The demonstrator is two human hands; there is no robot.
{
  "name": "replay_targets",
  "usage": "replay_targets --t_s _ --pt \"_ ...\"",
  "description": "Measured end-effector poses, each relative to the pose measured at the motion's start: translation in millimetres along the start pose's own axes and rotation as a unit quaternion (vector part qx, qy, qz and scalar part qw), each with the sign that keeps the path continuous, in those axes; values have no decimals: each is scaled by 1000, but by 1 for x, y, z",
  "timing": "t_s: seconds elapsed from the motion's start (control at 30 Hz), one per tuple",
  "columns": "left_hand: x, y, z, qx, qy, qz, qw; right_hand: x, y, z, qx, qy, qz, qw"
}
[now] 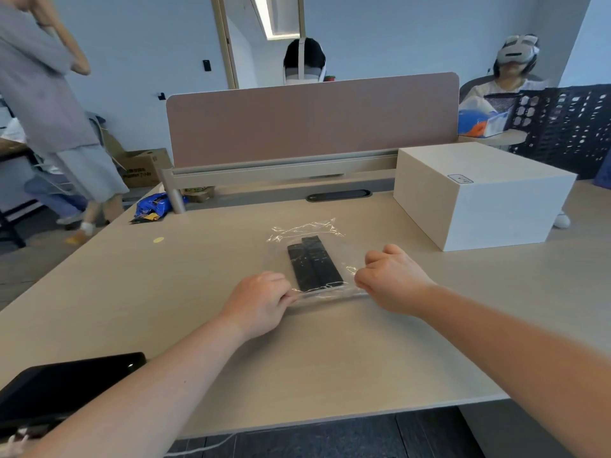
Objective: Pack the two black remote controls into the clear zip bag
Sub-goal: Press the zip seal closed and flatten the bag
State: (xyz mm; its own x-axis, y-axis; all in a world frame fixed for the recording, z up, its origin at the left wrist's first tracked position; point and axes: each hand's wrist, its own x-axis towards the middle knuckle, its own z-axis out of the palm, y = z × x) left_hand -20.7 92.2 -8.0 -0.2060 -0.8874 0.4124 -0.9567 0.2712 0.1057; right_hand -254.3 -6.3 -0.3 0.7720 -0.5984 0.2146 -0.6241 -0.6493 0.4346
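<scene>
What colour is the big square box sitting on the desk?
The big cardboard box is a pale cream, almost white, with a small label on top. The head view shows it.

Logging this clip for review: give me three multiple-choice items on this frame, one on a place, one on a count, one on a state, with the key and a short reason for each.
1. Where does the pale box stand on the desk?
A. far right
B. near left
C. under the desk

2. How many black remote controls lie in the clear zip bag?
A. one
B. two
C. three

3. What are the left hand and the right hand doing?
A. resting apart from the bag
B. lifting the box
C. each has a grip on the bag's near edge

Key: 1 A, the box sits right of the bag, by the divider. 2 B, two dark bodies lie side by side under the plastic. 3 C, each hand pinches one end of the near edge.
</scene>
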Motion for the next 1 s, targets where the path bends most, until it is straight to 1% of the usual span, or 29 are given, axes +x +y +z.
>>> replay_targets --t_s 0.1,0.2,0.33,0.47,0.67,0.7,0.8,0.93,1.0 --pt "-5 -3 -2 0 -7 -6 1000 -4 7 2 4 10 11 1000" --pt "-9 -5 -3 12 -24 -6 1000 -9 7 3 42 -9 -5 999" --pt "-15 -12 -6 28 -23 0 999 -17 11 5 112 -65 53 990" --pt "-18 -11 -9 34 -49 -54 997 -17 11 6 123 -84 66 987" --pt "-19 -5 -8 103 -111 -76 986 -18 9 0 83 -106 40 990" --pt "-19 -4 -8 113 -110 -74 985 -18 9 -2 79 -111 39 990" --pt "-19 -7 -6 118 -73 -22 990 -19 9 -5 83 -132 42 987" --pt "-17 -12 -5 141 -164 -7 976 -18 11 -10 120 -166 49 978" --pt "-20 -19 -7 128 -168 16 977 -18 14 -13 154 -158 59 974"
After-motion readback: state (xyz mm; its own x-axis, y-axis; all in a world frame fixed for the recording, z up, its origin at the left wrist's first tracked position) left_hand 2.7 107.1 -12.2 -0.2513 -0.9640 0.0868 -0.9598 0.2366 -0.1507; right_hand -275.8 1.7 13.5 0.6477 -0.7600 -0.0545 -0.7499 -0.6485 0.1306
